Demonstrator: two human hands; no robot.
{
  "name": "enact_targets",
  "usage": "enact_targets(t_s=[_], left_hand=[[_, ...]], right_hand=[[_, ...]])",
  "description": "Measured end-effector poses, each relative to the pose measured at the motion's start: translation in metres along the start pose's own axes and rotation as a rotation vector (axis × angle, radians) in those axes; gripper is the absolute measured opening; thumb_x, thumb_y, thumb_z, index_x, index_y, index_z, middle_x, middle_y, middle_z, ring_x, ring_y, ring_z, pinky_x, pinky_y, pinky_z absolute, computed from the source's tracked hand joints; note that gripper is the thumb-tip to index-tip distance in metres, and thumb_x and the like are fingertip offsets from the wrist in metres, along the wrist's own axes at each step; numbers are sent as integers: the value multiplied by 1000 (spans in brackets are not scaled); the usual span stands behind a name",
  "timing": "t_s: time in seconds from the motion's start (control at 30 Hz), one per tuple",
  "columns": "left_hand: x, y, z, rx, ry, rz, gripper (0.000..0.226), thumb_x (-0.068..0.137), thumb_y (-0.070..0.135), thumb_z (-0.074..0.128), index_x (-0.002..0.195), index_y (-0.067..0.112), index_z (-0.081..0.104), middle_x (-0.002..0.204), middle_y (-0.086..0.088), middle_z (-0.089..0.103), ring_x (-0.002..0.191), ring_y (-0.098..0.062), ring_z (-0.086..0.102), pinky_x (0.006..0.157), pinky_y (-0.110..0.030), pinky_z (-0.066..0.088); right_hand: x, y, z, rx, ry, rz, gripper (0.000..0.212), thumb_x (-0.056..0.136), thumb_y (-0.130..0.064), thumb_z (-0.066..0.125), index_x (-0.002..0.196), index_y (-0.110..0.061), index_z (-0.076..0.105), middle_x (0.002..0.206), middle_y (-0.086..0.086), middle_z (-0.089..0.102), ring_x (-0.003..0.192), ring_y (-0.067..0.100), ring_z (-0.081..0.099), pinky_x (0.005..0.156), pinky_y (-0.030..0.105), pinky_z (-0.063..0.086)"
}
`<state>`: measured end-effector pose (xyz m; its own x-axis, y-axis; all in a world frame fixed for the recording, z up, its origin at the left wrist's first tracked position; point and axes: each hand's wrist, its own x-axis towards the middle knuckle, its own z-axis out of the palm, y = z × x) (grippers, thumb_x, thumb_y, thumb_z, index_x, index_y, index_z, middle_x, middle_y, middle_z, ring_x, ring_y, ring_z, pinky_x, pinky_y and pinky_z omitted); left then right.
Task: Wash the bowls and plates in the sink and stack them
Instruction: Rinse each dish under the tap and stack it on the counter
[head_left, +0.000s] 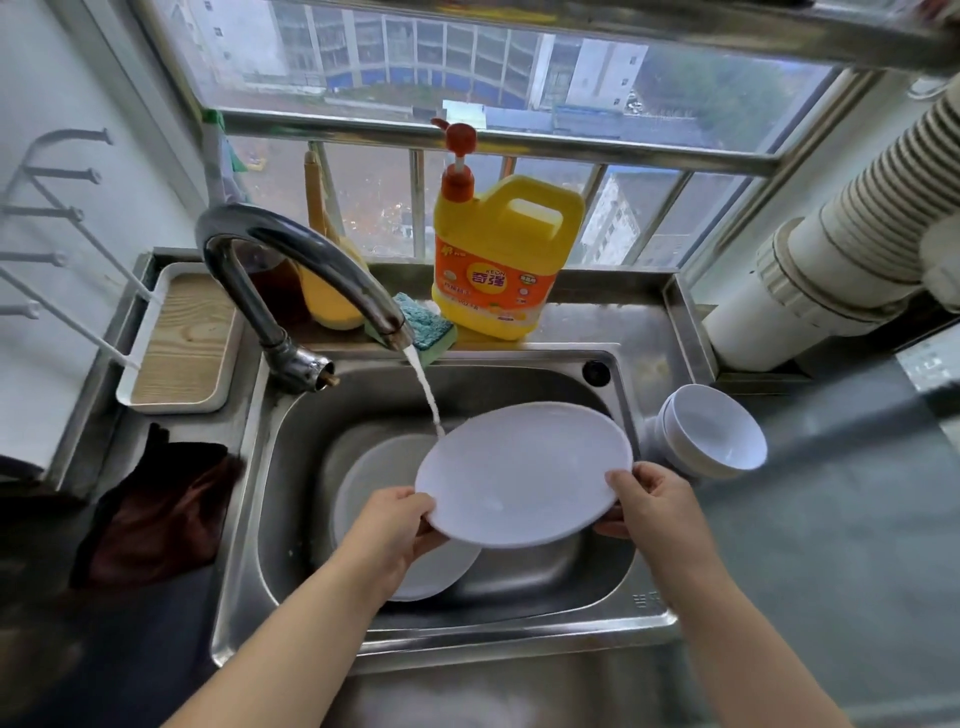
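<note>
— While the tap (291, 270) runs, where is the plate (524, 473)?
— Held above the steel sink (509, 629), tilted, its far-left edge meeting the stream of water (423, 387). It is white and round.
— And the grip on it?
— Both hands pinch the rim. The left hand (397, 525) has its thumb on top at the near-left edge, fingers curled beneath; the right hand (652, 501) clasps the near-right edge the same way.
— Anything else in the basin?
— Another white plate (384, 483) lies on the bottom, partly hidden under the held one and the left hand.
— The bowls?
— A stack of white bowls (709, 431) sits on the worktop (810, 519) just right of the sink, tipped on its side with the openings facing the camera.
— Behind the sink?
— A yellow detergent jug (501, 260) with an orange pump, and a blue-green sponge (423, 327) touching its left side. A dark cloth (161, 514) lies to the left.
</note>
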<state>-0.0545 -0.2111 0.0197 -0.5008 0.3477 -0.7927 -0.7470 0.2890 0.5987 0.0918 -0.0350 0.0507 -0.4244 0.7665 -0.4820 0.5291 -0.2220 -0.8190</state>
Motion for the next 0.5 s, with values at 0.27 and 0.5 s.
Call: enact_targets(t_s=[0.27, 0.5], left_hand=[[-24, 7, -27, 322, 98, 147, 13, 92, 5, 52, 93, 4, 64, 71, -12, 66, 60, -20, 66, 56, -26, 52], [-2, -20, -15, 486, 53, 47, 19, 95, 10, 53, 114, 10, 53, 102, -10, 65, 81, -21, 67, 69, -28, 55]], right_hand=[[-14, 9, 7, -7, -66, 128, 16, 94, -10, 50, 85, -2, 61, 71, 11, 59, 57, 19, 57, 49, 26, 50], [-17, -3, -10, -395, 76, -386, 18, 86, -13, 57, 70, -3, 54, 52, 11, 52, 48, 25, 53, 51, 39, 48]])
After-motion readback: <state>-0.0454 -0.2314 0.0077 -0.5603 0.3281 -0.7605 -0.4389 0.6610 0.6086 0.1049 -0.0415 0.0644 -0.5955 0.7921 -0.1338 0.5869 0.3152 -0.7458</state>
